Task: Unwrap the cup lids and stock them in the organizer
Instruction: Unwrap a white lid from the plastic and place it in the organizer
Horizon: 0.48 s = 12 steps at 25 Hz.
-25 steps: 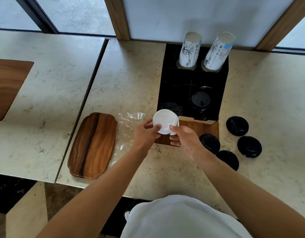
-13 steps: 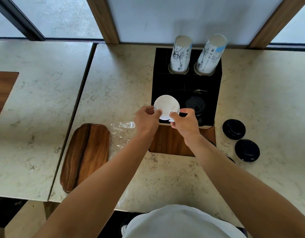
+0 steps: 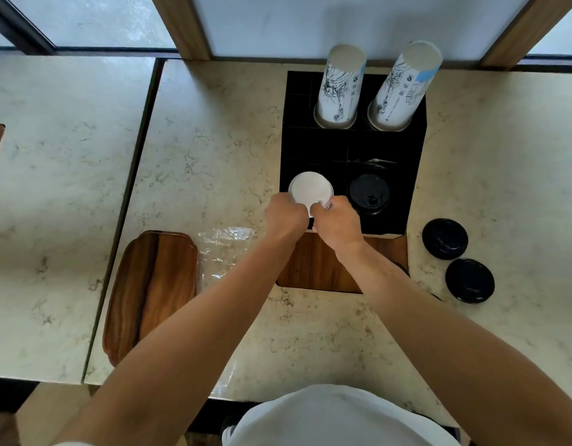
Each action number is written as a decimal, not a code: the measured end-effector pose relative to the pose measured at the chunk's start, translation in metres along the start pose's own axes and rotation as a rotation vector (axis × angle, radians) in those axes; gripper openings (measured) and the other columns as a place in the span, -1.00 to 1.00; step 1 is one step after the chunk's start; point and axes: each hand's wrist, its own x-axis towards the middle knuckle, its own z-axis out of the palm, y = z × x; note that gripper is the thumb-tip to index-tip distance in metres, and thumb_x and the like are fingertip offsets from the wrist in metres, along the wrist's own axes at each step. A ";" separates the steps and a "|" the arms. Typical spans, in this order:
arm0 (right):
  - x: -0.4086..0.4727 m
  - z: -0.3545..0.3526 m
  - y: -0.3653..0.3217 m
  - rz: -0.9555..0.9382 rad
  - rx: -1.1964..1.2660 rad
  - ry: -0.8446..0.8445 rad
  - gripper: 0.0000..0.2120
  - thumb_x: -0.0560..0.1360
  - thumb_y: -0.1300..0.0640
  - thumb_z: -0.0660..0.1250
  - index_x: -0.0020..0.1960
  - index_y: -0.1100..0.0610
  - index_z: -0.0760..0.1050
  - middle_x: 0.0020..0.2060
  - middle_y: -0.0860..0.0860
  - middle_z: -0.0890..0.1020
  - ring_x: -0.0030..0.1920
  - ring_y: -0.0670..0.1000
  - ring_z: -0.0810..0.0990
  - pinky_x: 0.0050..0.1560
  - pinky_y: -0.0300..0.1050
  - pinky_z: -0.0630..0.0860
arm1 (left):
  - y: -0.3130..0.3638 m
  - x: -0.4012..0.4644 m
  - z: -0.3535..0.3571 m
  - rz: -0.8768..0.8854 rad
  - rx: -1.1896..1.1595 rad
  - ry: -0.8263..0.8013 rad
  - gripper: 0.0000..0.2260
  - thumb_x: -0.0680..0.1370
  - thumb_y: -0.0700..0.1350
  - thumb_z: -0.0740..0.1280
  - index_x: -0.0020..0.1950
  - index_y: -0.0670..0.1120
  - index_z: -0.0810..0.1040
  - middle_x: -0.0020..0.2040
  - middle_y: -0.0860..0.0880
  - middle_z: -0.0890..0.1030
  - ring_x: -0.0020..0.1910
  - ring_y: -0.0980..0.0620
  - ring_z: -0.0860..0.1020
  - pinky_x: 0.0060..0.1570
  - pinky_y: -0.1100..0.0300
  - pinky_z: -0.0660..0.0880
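A stack of white cup lids [image 3: 310, 190] is held over the front left slot of the black organizer [image 3: 403, 175]. My left hand [image 3: 284, 217] grips the stack's left edge and my right hand [image 3: 336, 222] grips its right edge. A stack of black lids [image 3: 369, 194] fills the front right slot. Two black lids [image 3: 444, 238] [image 3: 469, 280] lie loose on the counter to the organizer's right. Crumpled clear wrap [image 3: 218, 252] lies on the counter left of my left forearm.
Two stacks of printed paper cups [image 3: 341, 88] [image 3: 403, 86] stand in the organizer's back slots. A wooden tray [image 3: 149, 291] lies at the front left. The organizer has a wooden front [image 3: 313, 265]. A seam [image 3: 130, 194] splits the marble counter.
Both hands carried the white lid stack forward from above the organizer's wooden front edge to the front left slot. The camera view shifted forward with them.
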 end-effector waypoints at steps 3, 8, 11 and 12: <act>0.007 0.001 -0.006 0.143 0.095 -0.116 -0.59 0.60 0.18 0.25 0.41 0.23 0.30 0.22 0.22 0.57 -0.13 0.19 0.74 -0.09 0.02 0.71 | 0.002 0.005 0.004 -0.027 -0.035 -0.046 -0.74 0.57 -0.26 0.26 0.23 -0.20 0.58 0.04 -0.10 0.62 -0.06 -0.03 0.56 -0.32 0.24 0.48; 0.014 0.004 -0.006 0.222 0.114 -0.189 -0.53 0.59 0.28 0.22 0.47 0.14 0.23 0.21 0.23 0.56 -0.23 0.24 0.75 -0.08 0.13 0.71 | 0.000 0.014 0.010 -0.083 -0.039 -0.069 -0.71 0.59 -0.28 0.24 0.31 -0.17 0.51 0.05 -0.06 0.54 -0.03 -0.04 0.50 -0.35 0.27 0.38; 0.016 0.008 -0.004 0.220 0.128 -0.216 -0.52 0.60 0.29 0.28 0.48 0.13 0.27 0.21 0.21 0.59 -0.17 0.26 0.74 -0.08 0.17 0.70 | -0.001 0.018 0.013 -0.117 -0.004 -0.107 -0.67 0.61 -0.25 0.24 0.39 -0.16 0.45 0.06 -0.06 0.50 -0.04 -0.04 0.48 -0.37 0.26 0.34; 0.017 0.010 -0.003 0.214 0.140 -0.224 -0.52 0.60 0.31 0.28 0.48 0.12 0.28 0.23 0.20 0.58 -0.15 0.27 0.73 -0.08 0.18 0.70 | -0.001 0.019 0.015 -0.129 0.014 -0.122 -0.67 0.63 -0.24 0.24 0.40 -0.16 0.43 0.07 -0.07 0.49 -0.03 -0.06 0.48 -0.36 0.24 0.35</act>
